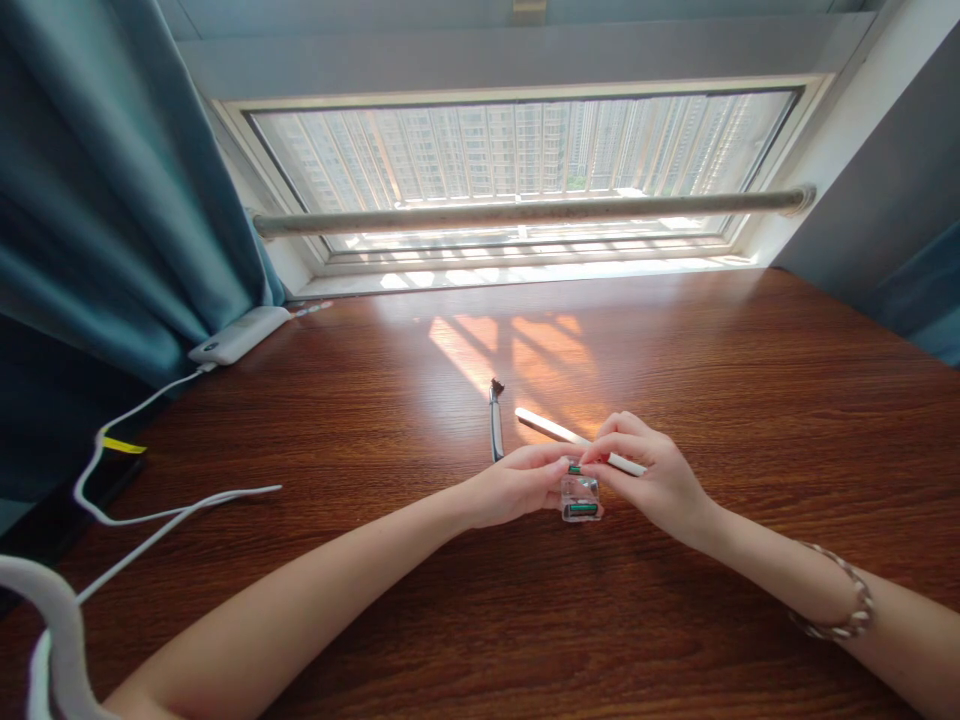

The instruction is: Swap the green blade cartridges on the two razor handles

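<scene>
My left hand (517, 485) and my right hand (649, 470) meet over a wooden table (375, 600) near its middle. Between them lies a small clear plastic case (580, 497) with green parts inside. The left fingers are closed round the case's left side. My right fingertips pinch a small green piece at the case's top edge. A white pen-like stick (559, 432) lies slanted under my right hand. A thin dark metal tool (496, 425) rests just beyond my left fingers.
A white power bank (240, 334) lies at the back left by a teal curtain (97, 200), with a white cable (150, 520) trailing toward the front left. A window with a grey rail (525, 212) runs along the far edge.
</scene>
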`<state>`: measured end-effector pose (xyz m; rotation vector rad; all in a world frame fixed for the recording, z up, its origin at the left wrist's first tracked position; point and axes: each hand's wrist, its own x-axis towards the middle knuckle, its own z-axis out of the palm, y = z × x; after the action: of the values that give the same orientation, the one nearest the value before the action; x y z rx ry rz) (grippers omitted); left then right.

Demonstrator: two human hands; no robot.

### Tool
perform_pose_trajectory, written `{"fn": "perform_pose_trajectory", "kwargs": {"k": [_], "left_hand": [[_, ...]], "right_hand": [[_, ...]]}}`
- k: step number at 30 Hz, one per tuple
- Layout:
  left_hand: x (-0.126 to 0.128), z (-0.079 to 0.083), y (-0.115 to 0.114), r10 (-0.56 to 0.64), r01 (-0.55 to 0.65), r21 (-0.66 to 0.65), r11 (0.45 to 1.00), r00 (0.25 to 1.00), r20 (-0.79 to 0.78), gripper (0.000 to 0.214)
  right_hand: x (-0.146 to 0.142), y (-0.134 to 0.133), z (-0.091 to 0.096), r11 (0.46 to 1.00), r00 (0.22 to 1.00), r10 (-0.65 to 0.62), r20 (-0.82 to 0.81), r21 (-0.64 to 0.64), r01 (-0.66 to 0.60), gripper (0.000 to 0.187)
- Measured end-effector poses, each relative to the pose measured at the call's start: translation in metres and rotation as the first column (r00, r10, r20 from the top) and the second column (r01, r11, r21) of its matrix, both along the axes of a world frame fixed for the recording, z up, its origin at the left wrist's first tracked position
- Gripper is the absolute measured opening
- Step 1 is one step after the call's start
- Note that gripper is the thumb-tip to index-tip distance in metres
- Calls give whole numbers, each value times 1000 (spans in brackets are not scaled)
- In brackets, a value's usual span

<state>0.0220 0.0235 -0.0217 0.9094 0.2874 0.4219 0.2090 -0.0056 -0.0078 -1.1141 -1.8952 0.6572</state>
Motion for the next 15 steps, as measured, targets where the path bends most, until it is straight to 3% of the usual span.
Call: {"fn": "perform_pose_trajectory", "kwargs": {"k": [8, 15], "left_hand": [[-2, -2, 4, 47, -49, -56, 997, 999, -21, 35], [1, -1, 2, 46, -46, -29, 999, 999, -1, 34]], "right_hand": [[-1, -1, 7, 983, 992, -10, -129, -182, -14, 9], [-2, -1, 4, 979, 998, 55, -24, -193, -59, 9]]}}
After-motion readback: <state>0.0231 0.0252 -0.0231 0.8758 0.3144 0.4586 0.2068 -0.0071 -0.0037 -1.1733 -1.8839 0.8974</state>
